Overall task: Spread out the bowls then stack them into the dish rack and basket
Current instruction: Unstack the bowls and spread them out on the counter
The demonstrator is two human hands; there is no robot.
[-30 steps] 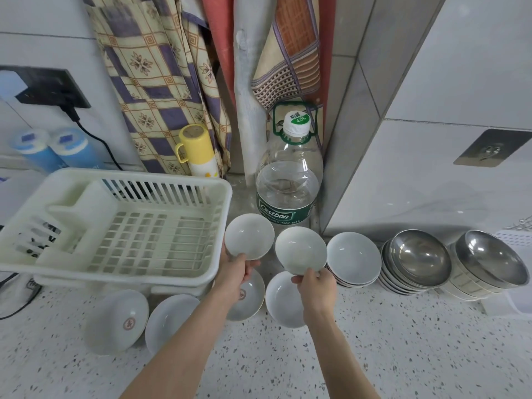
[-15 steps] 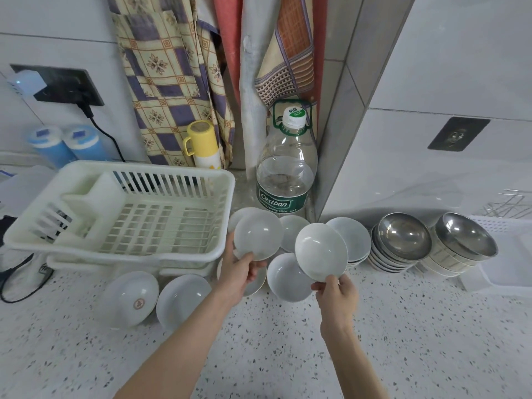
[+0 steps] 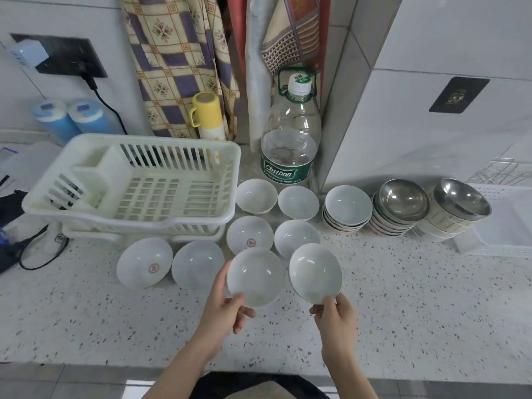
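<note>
My left hand (image 3: 223,308) grips the near rim of a white bowl (image 3: 254,276), held tilted above the counter. My right hand (image 3: 335,318) pinches the near rim of a second white bowl (image 3: 315,272) beside it. Several white bowls lie spread on the speckled counter (image 3: 417,306): two at the left (image 3: 144,266) (image 3: 198,264), two in the middle (image 3: 250,236) (image 3: 296,236), two farther back (image 3: 256,195) (image 3: 298,202). A stack of white bowls (image 3: 347,208) stands to the right. The white plastic dish rack (image 3: 138,185) sits empty at the left.
Two stacks of steel bowls (image 3: 401,210) (image 3: 457,208) stand at the right, next to a white basket (image 3: 506,223). A big water bottle (image 3: 290,139), a yellow flask (image 3: 207,116) and hanging cloths are at the back. Cables (image 3: 37,249) lie at the far left.
Both hands have drawn back toward me, each carrying its bowl from near the rack to above the counter's front. The view has shifted down and back.
</note>
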